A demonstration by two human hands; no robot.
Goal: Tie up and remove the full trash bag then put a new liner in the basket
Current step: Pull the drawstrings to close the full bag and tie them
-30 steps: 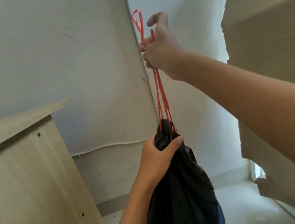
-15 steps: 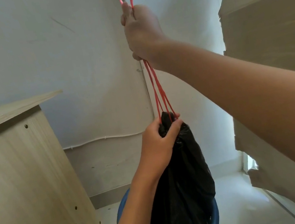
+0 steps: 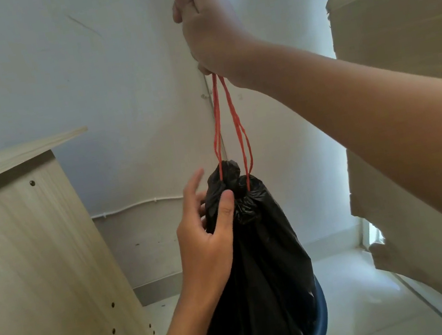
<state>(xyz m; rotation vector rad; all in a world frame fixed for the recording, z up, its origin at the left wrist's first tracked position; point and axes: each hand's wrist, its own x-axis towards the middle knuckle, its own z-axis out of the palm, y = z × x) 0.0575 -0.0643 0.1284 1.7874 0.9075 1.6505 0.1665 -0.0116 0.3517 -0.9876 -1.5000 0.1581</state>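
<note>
— White plastered walls met in a corner running down the upper middle of the frame, didn't they?

— They did, with a thin white cable tacked along the wall low in the middle. At the left edge stood a pale wood-grain desk, its side panel dotted with screw holes, and brown cardboard sheets leaned along the right edge.

— Where was the full black plastic trash bag?

— In the lower middle, its neck gathered tight and its bottom inside the round blue plastic basket on the pale floor at the bottom centre.

— And the red drawstrings?

— They ran taut from the bag's neck up to the right hand, near the top centre. That hand was clenched round the strings, and a loop of them stuck out above the fist at the top edge.

— What about the left hand?

— It was at the neck of the bag, thumb resting on the bunched plastic, fingers spread and loose rather than curled round it.
</note>
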